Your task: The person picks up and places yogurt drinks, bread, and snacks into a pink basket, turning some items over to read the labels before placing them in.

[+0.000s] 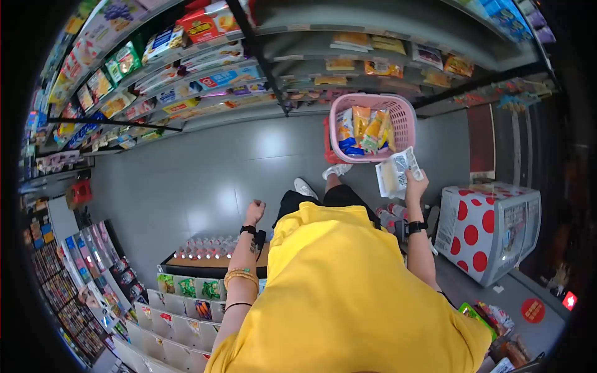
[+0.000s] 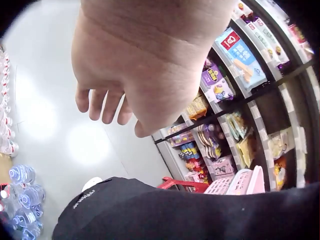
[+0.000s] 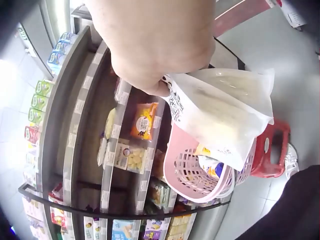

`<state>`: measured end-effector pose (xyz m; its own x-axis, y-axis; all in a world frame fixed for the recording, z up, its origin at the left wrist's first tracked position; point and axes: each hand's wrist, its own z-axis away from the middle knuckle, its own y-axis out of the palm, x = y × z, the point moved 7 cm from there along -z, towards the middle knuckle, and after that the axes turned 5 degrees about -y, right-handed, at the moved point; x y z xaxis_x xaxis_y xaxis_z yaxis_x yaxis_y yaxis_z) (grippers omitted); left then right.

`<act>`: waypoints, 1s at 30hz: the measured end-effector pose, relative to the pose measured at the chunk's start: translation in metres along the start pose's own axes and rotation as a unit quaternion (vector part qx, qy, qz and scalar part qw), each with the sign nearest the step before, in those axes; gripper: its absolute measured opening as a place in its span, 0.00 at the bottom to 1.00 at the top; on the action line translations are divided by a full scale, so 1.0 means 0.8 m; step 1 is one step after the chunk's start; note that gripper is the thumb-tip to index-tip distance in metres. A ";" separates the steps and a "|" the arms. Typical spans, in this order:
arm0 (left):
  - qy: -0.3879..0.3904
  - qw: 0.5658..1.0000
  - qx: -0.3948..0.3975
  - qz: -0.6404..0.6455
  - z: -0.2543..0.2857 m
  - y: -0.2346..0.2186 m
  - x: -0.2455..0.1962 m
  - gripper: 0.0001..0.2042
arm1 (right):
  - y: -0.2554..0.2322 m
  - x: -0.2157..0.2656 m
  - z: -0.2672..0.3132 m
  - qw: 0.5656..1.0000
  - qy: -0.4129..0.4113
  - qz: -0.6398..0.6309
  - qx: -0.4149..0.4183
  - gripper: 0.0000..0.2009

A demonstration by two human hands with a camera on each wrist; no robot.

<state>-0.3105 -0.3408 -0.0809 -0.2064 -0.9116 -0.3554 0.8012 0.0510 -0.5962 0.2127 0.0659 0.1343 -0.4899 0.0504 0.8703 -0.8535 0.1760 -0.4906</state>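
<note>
My right hand (image 1: 415, 186) pinches a white-and-clear food packet (image 1: 392, 176) by its edge, with pale food showing through the film. In the right wrist view, the packet (image 3: 220, 115) hangs from the thumb and fingers and overlaps the pink basket (image 3: 175, 172). That basket (image 1: 407, 118) holds several snack packets (image 1: 372, 130), yellow, orange and blue. Off to the left of the body, my left hand (image 1: 254, 212) hangs loosely with nothing in it; its fingers (image 2: 107, 107) droop over the floor in the left wrist view.
Beneath the basket is a red stool (image 3: 272, 157). Shelves with packaged snacks (image 1: 224, 81) line the far side. A polka-dot freezer (image 1: 469, 227) stands at right. Bottles (image 1: 208, 247) and snack bins (image 1: 180, 311) are at left; water bottles (image 2: 30, 195) show in the left wrist view.
</note>
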 end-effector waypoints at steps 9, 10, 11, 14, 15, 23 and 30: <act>0.034 0.999 -0.002 0.036 0.004 0.018 -0.017 0.23 | 0.026 -0.001 -0.026 0.996 0.041 -0.078 -0.006 0.08; 0.023 0.999 -0.002 0.032 0.008 0.014 -0.010 0.23 | 0.038 0.020 -0.031 0.994 0.042 -0.101 0.007 0.08; 0.012 1.000 -0.001 0.028 0.013 0.011 -0.003 0.23 | 0.049 0.040 -0.035 0.991 0.051 -0.126 0.016 0.08; -0.009 1.000 -0.005 -0.007 0.033 0.001 0.019 0.23 | 0.091 0.033 -0.064 0.991 0.043 -0.116 0.058 0.10; -0.015 1.000 -0.003 -0.018 0.029 0.003 0.039 0.23 | 0.104 0.036 -0.073 0.992 0.028 -0.107 0.059 0.11; -0.060 0.998 -0.007 -0.026 0.063 -0.014 0.069 0.23 | 0.217 -0.057 -0.098 0.993 0.056 -0.064 0.085 0.18; -0.065 0.997 -0.050 0.008 0.095 -0.031 0.029 0.23 | 0.257 -0.137 -0.085 0.992 0.099 0.029 0.069 0.18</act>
<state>-0.2925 -0.3941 -0.0199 -0.1153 -0.9550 -0.2731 0.7428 0.0996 -0.6621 0.1029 0.1634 -0.0592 -0.5061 0.2515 0.8250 -0.8478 0.0306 -0.5295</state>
